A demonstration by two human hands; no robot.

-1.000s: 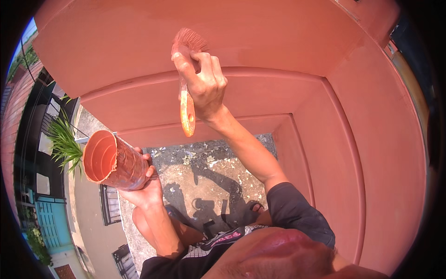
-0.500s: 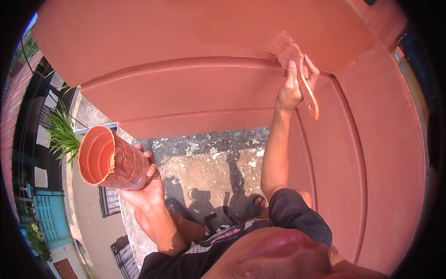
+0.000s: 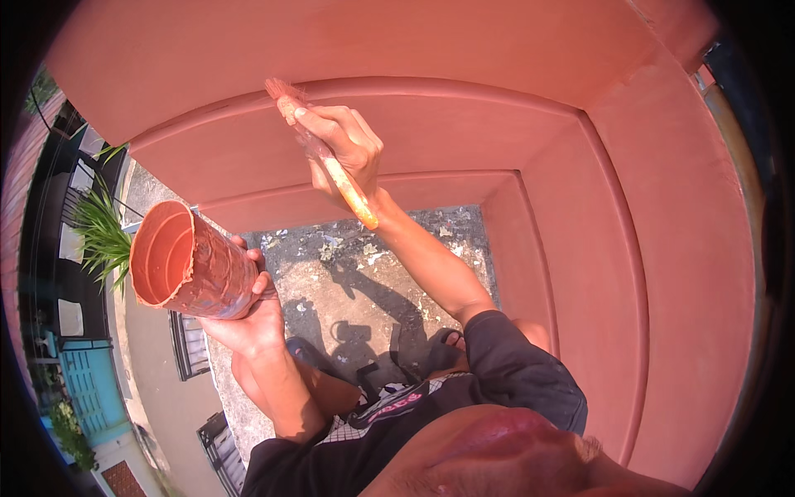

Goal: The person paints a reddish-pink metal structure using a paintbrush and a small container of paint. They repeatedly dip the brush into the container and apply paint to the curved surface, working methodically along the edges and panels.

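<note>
In the head view, the right hand [image 3: 348, 153] has its grip wrapped around a paintbrush [image 3: 354, 199], whose bristles point up and to the left at the upper raised moulding [image 3: 397, 86] of a reddish wall [image 3: 414, 50]; whether they touch it is hard to tell. The left hand [image 3: 252, 311] has its grip curled around a paint-smeared container [image 3: 224, 277], its mouth tilted up and leftward, near a green plant [image 3: 101, 230] in the background. A paint-flecked floor [image 3: 331, 248] lies below.

The speckled floor [image 3: 286, 267] is partly sunlit.
</note>
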